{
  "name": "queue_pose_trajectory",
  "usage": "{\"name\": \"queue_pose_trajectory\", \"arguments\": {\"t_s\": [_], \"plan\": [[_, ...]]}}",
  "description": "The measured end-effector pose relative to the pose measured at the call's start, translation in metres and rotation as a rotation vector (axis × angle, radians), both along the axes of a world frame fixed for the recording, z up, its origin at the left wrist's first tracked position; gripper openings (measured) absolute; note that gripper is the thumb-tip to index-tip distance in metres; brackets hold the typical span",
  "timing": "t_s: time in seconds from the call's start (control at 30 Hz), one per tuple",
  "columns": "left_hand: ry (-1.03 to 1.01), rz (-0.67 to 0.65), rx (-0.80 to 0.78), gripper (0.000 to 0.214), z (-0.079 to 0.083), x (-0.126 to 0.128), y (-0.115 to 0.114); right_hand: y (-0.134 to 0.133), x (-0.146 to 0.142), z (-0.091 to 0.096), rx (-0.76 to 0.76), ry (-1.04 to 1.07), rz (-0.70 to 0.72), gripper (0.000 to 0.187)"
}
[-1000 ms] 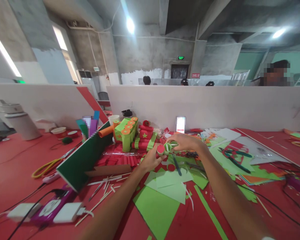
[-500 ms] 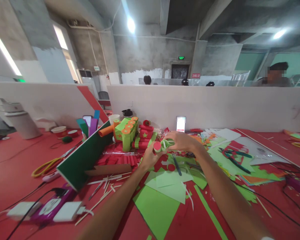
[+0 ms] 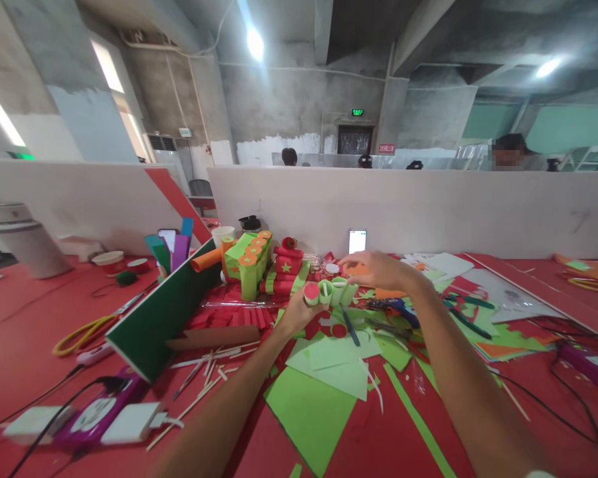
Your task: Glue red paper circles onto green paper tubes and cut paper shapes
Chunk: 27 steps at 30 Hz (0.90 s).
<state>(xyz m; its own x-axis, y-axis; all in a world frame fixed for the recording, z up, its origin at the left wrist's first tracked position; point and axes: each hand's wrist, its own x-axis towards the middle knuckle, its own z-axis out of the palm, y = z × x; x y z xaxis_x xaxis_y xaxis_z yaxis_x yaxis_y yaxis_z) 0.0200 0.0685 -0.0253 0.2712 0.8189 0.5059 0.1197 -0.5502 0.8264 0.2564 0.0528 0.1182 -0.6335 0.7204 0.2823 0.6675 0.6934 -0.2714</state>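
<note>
My left hand [image 3: 299, 315] is closed around a row of joined light-green paper tubes [image 3: 337, 291]. The tube end nearest my thumb has a red cap [image 3: 311, 294]; the ends beside it look hollow. My right hand [image 3: 376, 271] hovers just above and to the right of the tubes. Its fingers are apart, stretched leftward near a small white round piece [image 3: 331, 269], and nothing shows between them. Just behind my left hand lie red paper rolls with a green star [image 3: 286, 267] and a green-and-orange paper piece [image 3: 249, 259]. Below the tubes rests a dark-blue slim tool [image 3: 349, 326].
Green paper sheets [image 3: 311, 411] lie in front. At right are green-handled pliers [image 3: 471, 312] and paper scraps. A dark-green board [image 3: 154, 325] stands at left, near a purple power strip [image 3: 102, 408]. A lit phone [image 3: 357, 241] leans on the white partition [image 3: 428, 209].
My right hand has come off the tubes and moved slightly up and right, its fingers opening. More tubes now show in my left hand. The view has shifted slightly.
</note>
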Motion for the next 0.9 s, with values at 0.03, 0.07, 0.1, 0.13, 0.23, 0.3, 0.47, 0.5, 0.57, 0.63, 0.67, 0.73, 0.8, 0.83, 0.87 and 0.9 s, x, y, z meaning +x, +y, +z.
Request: {"name": "queue_pose_trajectory", "arguments": {"t_s": [0.03,0.07,0.1,0.13,0.23,0.3,0.47,0.5,0.57,0.63,0.67,0.73,0.8,0.83,0.87,0.9], "plan": [[0.002,-0.009,-0.004,0.038,0.000,0.000,-0.001,-0.003,0.012,0.002,-0.018,0.023,-0.075,0.040],[0.005,-0.016,-0.008,0.038,0.001,0.000,-0.001,-0.007,0.026,0.001,-0.044,0.033,-0.142,0.038],[0.007,-0.020,-0.011,0.038,0.001,0.000,-0.002,-0.009,0.040,-0.003,-0.081,0.038,-0.203,0.038],[0.007,-0.018,-0.013,0.038,0.001,0.001,-0.002,-0.011,0.055,-0.010,-0.128,0.025,-0.245,0.038],[0.006,-0.002,-0.017,0.040,0.000,0.001,-0.002,-0.013,0.093,-0.042,-0.234,-0.097,-0.456,0.029],[0.003,0.005,-0.010,0.043,0.000,0.000,-0.002,-0.011,0.108,-0.066,-0.265,-0.165,-0.669,0.031],[0.028,0.016,0.006,0.040,-0.001,-0.001,-0.001,0.002,0.117,-0.107,-0.332,-0.166,-0.714,0.038],[0.041,0.025,0.003,0.037,-0.001,-0.001,-0.001,0.004,0.117,-0.111,-0.346,-0.156,-0.703,0.038],[0.058,0.039,0.004,0.033,-0.001,-0.001,0.000,0.008,0.120,-0.118,-0.370,-0.130,-0.675,0.038],[0.057,0.049,0.008,0.032,-0.002,-0.001,0.000,0.010,0.125,-0.122,-0.395,-0.101,-0.642,0.039],[0.054,0.052,0.009,0.033,-0.002,-0.001,0.000,0.010,0.128,-0.123,-0.405,-0.085,-0.627,0.040],[0.050,0.056,0.007,0.034,-0.003,0.000,0.000,0.010,0.135,-0.125,-0.419,-0.051,-0.606,0.042],[0.045,0.052,-0.002,0.035,-0.003,0.000,0.000,0.009,0.141,-0.124,-0.422,-0.017,-0.600,0.042],[0.044,0.050,-0.008,0.035,-0.003,0.000,0.000,0.008,0.145,-0.123,-0.420,-0.005,-0.601,0.042],[0.046,0.051,-0.013,0.035,-0.003,0.000,-0.001,0.007,0.147,-0.122,-0.414,0.011,-0.599,0.042],[0.049,0.056,-0.016,0.035,-0.003,0.000,-0.002,0.005,0.149,-0.121,-0.409,0.042,-0.589,0.041]]}}
